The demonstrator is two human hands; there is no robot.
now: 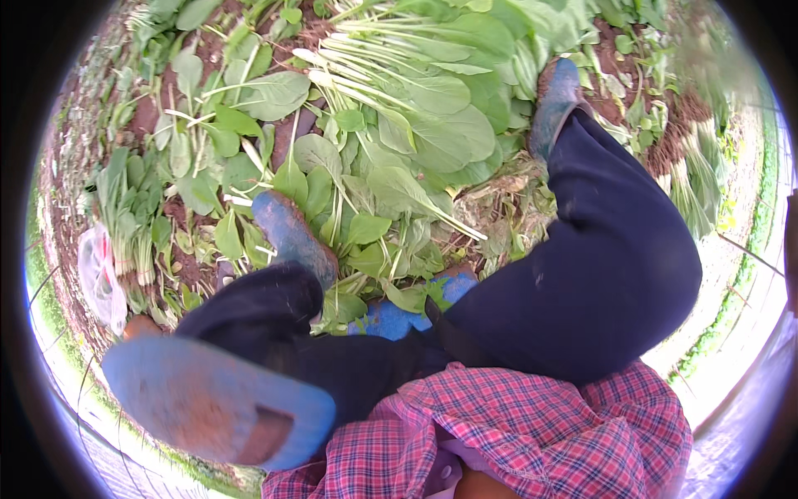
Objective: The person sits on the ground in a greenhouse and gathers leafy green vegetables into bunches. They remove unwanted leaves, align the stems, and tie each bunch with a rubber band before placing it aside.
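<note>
Leafy greens with pale stems (430, 93) lie in a large pile before me, with loose leafy stalks (268, 93) to its left. At lower left is a blurred, mud-stained blue piece (187, 399) with a rectangular opening; I cannot tell if it is a sleeve or glove. A small brown patch (142, 325) just above it may be part of my left hand; its fingers and any hold are hidden. My right hand is out of view. Tied bunches of greens (134, 218) stand beside a clear plastic bag (100, 274) at left. Rooted greens (692, 162) are at right.
My blue, muddy shoes (293, 234) rest among leaves and reddish soil, the other shoe (558, 103) farther right. A blue object (399, 312) shows between my legs. Wilted plant scraps (505, 199) lie near the right shoe. Thin wires or sticks (751, 252) cross the rim.
</note>
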